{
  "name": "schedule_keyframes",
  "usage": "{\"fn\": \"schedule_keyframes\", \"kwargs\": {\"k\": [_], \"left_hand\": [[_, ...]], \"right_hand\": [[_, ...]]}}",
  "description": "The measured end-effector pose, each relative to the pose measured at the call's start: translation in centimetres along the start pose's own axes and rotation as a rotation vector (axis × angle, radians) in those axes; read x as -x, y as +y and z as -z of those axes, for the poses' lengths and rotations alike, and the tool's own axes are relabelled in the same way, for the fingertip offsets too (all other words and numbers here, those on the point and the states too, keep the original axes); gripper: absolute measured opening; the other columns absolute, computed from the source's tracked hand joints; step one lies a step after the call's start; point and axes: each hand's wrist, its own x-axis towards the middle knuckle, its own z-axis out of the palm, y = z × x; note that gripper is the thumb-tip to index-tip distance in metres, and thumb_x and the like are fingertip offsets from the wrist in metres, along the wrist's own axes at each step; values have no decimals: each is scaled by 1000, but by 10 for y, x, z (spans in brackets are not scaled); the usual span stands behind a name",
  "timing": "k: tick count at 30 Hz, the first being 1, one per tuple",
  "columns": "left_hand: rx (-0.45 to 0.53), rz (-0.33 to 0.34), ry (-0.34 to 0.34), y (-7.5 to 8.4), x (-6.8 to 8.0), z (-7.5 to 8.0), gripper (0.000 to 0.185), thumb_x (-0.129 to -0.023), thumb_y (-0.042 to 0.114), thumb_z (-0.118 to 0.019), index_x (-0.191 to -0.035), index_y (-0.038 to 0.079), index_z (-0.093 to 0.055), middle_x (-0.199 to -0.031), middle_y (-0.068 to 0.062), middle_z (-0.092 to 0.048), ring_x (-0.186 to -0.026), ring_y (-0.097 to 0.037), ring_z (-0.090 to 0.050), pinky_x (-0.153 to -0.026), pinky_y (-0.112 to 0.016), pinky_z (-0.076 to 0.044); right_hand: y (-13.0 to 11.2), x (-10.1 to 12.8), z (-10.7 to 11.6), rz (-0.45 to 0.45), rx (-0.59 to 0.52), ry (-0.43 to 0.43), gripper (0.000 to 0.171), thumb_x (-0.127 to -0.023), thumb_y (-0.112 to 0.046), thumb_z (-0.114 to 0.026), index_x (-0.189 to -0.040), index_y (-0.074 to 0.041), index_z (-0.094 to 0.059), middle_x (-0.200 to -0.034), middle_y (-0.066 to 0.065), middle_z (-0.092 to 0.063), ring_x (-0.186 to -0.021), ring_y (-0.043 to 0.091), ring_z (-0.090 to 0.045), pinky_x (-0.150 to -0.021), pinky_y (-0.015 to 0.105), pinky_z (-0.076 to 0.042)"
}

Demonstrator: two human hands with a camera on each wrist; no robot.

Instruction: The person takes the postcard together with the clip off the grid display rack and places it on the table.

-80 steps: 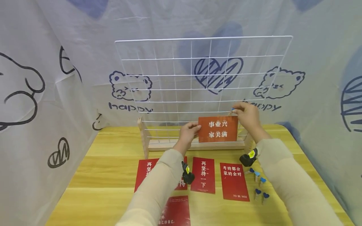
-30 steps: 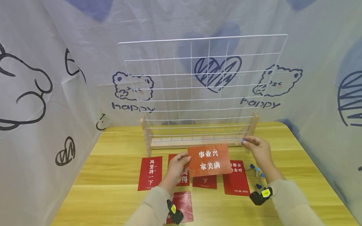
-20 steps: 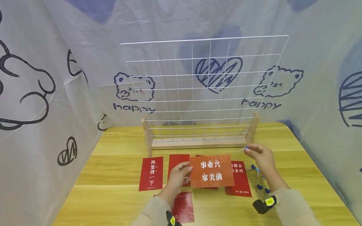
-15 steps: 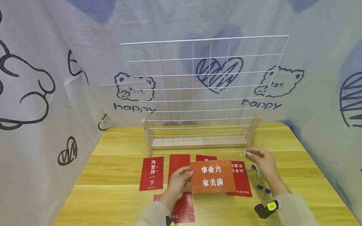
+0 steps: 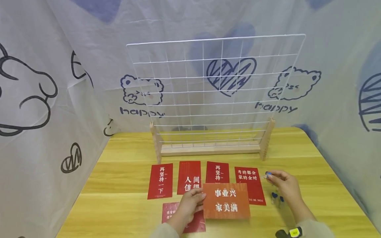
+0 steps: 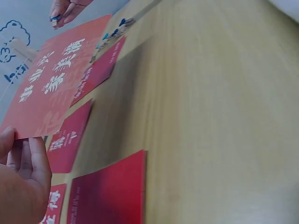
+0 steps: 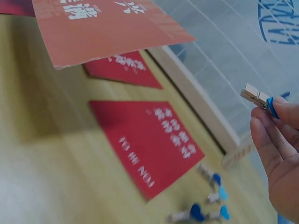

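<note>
An orange-red card (image 5: 226, 201) with white characters hangs above the table, and my left hand (image 5: 190, 205) pinches it by its left edge. In the left wrist view the thumb lies on the card's face with the fingers behind. Out to the right, my right hand (image 5: 284, 185) pinches a small wooden clothespin (image 7: 256, 95) with a blue heart on it, apart from the card. Several more heart clothespins (image 5: 274, 195) lie on the table under the right hand. Behind the cards stands a white wire grid (image 5: 212, 77) in a wooden base (image 5: 208, 151), with nothing hanging on it.
Red cards lie in a row before the grid: a left one (image 5: 160, 181), a second (image 5: 189, 175), a third (image 5: 217, 172) and a right one (image 5: 251, 186). Another red card (image 5: 196, 226) lies nearer, partly under the left hand. Printed cloth surrounds the table (image 5: 98, 198).
Both hands have come away from the grid and down toward the near side of the table. The card stays in the left hand, the clothespin in the right.
</note>
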Motion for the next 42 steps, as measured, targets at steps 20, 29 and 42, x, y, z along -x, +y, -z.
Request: {"fn": "schedule_keyframes", "kwargs": {"k": [20,29,42], "left_hand": [[5,44,-48,-30,15,-15,21,-79,2,-56,-99,-6,-54,-75,0,-59,-61,-10,-56,-59,-32,-50],[-44,45,-61,-37,16,-17,22,-80,-1,-54,-100,-9,-51,-78,-2,-57,-64,-13,-57,-61,-34,-50],[-163,46,-73,-43,20,-20,16,-78,0,-55,-93,-6,-52,-71,-6,-55,-60,-16,-57,-56,-33,-51]], "right_hand": [[-61,96,2,-343,47,8,32,-79,-13,-63,-102,9,-56,-81,-6,-60,-75,7,-60,-74,26,-47],[-44,109,13,-442,116,-2,56,-65,-22,-74,-101,15,-52,-80,7,-63,-72,16,-61,-68,29,-49],[-38,111,12,-479,277,-45,46,-66,-20,-74,-93,13,-57,-75,8,-62,-71,22,-61,-64,33,-50]]}}
